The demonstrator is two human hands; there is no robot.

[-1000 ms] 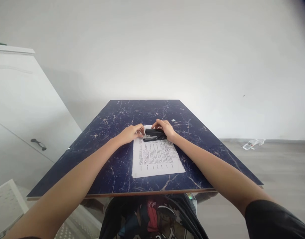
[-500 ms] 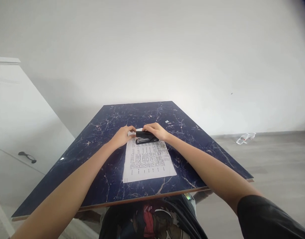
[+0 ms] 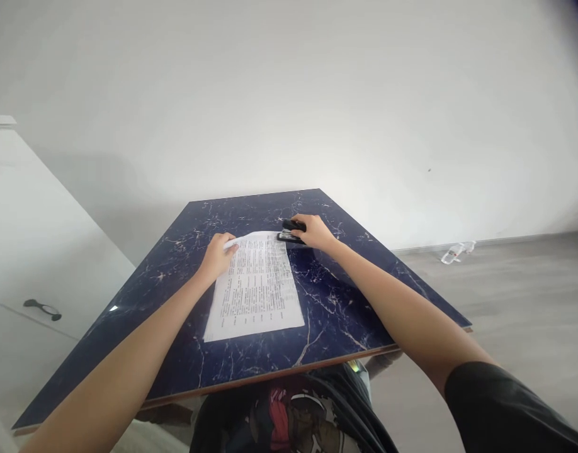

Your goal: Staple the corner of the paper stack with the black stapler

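A printed sheet of paper (image 3: 254, 286) lies on the dark blue marble-patterned table (image 3: 336, 302), its far end slightly lifted. My left hand (image 3: 218, 255) pinches the paper's far left corner. My right hand (image 3: 316, 231) grips a black stapler (image 3: 290, 231) that rests on the table just right of the paper's far right corner, apart from the sheet.
A white cabinet (image 3: 34, 251) with a dark handle (image 3: 42, 308) stands to the left. A white wall rises behind the table. On the grey floor at the right lies a clear plastic bottle (image 3: 454, 251). The table's near edge is close to my body.
The stapler has come off the paper's top edge and moved right and farther away in my right hand. My left hand now holds the paper's corner. The paper has shifted left.
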